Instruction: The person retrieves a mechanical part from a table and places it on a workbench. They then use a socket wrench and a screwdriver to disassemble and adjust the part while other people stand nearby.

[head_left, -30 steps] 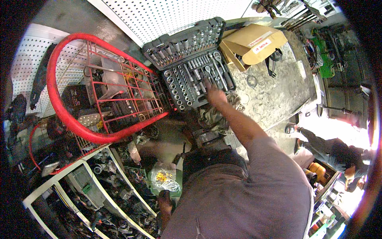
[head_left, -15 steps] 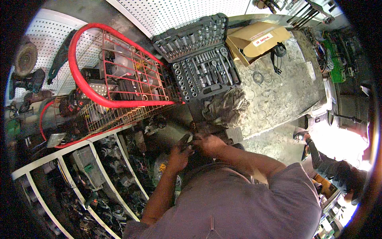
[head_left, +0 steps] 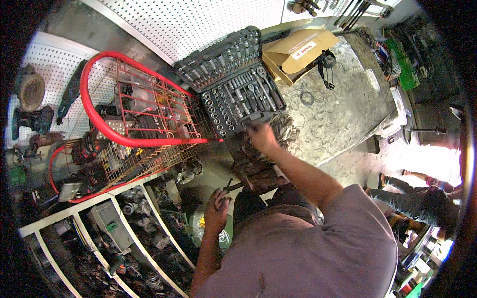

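Low in front of me, my left hand [head_left: 217,208] is closed around a dark slim tool [head_left: 231,186], whose end sticks out past the fingers; its exact kind is unclear. My right hand [head_left: 264,140] reaches forward over a crumpled grey-brown rag [head_left: 284,130], at the near edge of a socket set case [head_left: 258,115]. Its fingers are dark and blurred, so any hold is hidden. The case lies open, with rows of sockets [head_left: 211,104] and ratchets [head_left: 262,73] in it and more sockets standing in the raised lid [head_left: 221,57].
A red-rimmed wire basket [head_left: 94,99] stands left of the case. Right of it are an opened cardboard box [head_left: 303,49] and a stained worktop [head_left: 343,109]. A white-framed rack [head_left: 121,218] of parts fills the lower left. Another person [head_left: 417,203] is at the far right.
My hands were together low in front of me and are now apart. The right hand has moved forward to the case's near edge; the left has dropped slightly, holding the dark tool.
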### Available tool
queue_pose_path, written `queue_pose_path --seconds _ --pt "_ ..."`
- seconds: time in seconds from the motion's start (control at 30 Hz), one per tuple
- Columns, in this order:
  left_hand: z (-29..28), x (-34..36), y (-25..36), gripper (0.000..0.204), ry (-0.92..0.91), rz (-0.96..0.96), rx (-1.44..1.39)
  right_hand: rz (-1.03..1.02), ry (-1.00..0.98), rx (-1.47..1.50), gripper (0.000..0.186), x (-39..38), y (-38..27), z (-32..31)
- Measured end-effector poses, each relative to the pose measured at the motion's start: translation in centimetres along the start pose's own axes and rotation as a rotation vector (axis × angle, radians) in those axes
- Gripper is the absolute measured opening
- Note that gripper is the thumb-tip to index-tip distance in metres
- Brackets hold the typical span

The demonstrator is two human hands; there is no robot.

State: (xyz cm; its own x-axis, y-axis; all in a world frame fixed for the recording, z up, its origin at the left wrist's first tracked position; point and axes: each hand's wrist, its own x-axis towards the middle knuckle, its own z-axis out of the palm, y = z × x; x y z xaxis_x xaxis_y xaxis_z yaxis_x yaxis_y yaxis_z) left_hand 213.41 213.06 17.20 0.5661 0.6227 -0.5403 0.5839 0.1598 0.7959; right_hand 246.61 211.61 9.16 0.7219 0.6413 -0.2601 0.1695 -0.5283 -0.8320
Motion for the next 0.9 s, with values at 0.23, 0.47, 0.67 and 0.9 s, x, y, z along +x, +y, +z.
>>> queue_pose_path --seconds 0.23,0.47,0.67,0.9 --pt "-5.2 -3.4 -4.3 0.039 0.192 -0.067 0.295 0.023 0.418 0.385 0.04 13.2 1.7 -0.7" --pt "-5.9 -3.6 -4.7 0.044 0.112 -0.186 0.386 0.173 0.441 0.363 0.036 14.8 6.1 1.1" --pt "-4.3 -3.2 -4.2 0.046 0.057 -0.246 0.224 0.238 0.432 0.295 0.035 16.1 6.2 0.4" --pt "-6.4 -6.1 -12.1 0.055 -0.044 -0.284 0.497 0.067 0.562 0.118 0.034 29.9 -2.1 -2.9"
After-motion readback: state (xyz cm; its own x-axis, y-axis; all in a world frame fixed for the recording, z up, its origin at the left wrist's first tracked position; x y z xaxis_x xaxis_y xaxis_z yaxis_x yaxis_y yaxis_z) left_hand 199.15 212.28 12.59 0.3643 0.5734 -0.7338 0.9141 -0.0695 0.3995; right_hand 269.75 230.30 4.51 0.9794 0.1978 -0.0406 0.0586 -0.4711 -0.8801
